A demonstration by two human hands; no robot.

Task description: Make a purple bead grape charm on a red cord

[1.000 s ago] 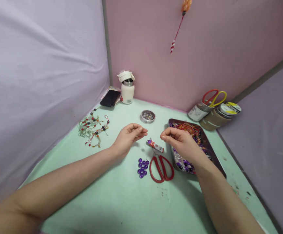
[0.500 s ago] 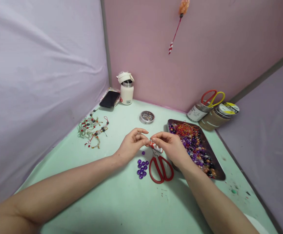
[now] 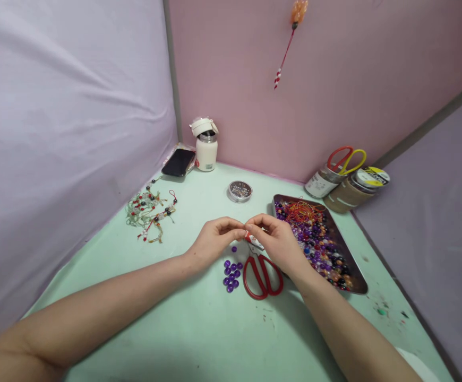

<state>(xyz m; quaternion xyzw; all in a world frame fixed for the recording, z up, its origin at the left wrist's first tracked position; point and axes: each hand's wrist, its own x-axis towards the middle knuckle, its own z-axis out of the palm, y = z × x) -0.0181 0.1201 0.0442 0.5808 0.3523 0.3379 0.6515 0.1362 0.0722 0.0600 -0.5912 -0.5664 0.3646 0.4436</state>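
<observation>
My left hand and my right hand meet fingertip to fingertip above the scissors, each in a pinch. What they pinch is too small to make out. Just under the fingertips shows a small red-and-white printed piece; I cannot tell if it lies on the scissors' blades or is touched by my right hand. Red-handled scissors lie on the table, handles toward me, blades mostly hidden. Left of them is a small group of purple beads, with a single purple bead a little apart.
A dark tray of mixed beads and red-orange cord stands at right. Behind it are two jars, one holding scissors. A round clear case, a white bottle, a phone and beaded strings sit farther back.
My left fingers have come down and closed in, so both hands' fingertips now touch or nearly touch. The beads, scissors and tray have stayed put.
</observation>
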